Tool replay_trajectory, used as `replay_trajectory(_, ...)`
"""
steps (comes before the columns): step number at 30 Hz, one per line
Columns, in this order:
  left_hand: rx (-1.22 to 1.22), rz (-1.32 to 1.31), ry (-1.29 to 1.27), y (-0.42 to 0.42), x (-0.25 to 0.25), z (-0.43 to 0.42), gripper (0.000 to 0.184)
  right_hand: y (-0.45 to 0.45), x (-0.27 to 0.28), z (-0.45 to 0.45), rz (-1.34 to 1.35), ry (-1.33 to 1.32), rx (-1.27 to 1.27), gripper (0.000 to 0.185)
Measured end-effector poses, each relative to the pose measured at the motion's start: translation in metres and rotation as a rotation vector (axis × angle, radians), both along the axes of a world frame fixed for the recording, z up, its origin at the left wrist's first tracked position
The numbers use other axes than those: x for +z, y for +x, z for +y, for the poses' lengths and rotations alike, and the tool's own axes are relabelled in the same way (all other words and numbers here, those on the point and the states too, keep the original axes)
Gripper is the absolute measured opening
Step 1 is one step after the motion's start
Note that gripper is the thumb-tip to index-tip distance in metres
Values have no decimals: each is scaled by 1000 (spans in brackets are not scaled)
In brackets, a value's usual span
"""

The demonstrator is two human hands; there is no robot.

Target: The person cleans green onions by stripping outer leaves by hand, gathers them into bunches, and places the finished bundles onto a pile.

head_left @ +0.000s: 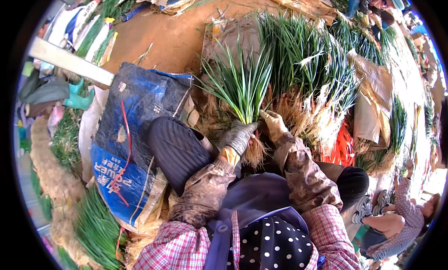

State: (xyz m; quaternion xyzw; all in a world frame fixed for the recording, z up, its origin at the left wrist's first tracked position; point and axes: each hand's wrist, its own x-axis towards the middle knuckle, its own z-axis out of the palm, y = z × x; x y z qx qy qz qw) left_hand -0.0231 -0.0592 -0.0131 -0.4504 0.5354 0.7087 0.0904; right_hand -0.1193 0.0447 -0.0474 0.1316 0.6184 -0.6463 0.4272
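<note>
A bunch of long green leafy plants stands upright in front of me, its pale roots hanging below. My left hand, in a grey-wrapped glove, is closed round the base of this bunch. To its right, my right hand, in a yellowish glove, is close beside the stems with its fingers together; what its fingertips hold, if anything, is too small to make out. Behind and right of my hands lies a large pile of the same plants, roots toward me.
A blue and black printed sack lies on the left, with a pale beam above it. Red strips lie right of my right arm. One person sits at lower right; another person's green boots show at left.
</note>
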Motion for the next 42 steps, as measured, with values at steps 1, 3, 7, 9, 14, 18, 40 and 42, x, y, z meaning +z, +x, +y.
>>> replay_trajectory(1,38,49,-2,4,2,2,21,1,-10,-9,4,-1,-73,45)
replay_trajectory(3,141,152,88,8,-11,4,19,5,-18,-11,39,141,-73,43)
replay_trajectory(7,221,349,157,8,-12,0,13,13,-66,12,732,669,791,37)
replay_trajectory(9,317,469,210,3,-18,-1,12,-4,-208,48,684,385,1150,26)
replay_trajectory(14,334,588,272,5,-16,-2,39,-33,-80,12,747,855,367,21)
replay_trajectory(18,317,415,435,8,-36,-7,27,-67,-76,4,279,492,160,21)
replay_trajectory(40,90,147,161,9,-27,1,23,-3,9,-8,123,-97,125,44)
replay_trajectory(42,132,246,197,13,-27,-2,24,-1,10,-9,-50,-165,-1,26)
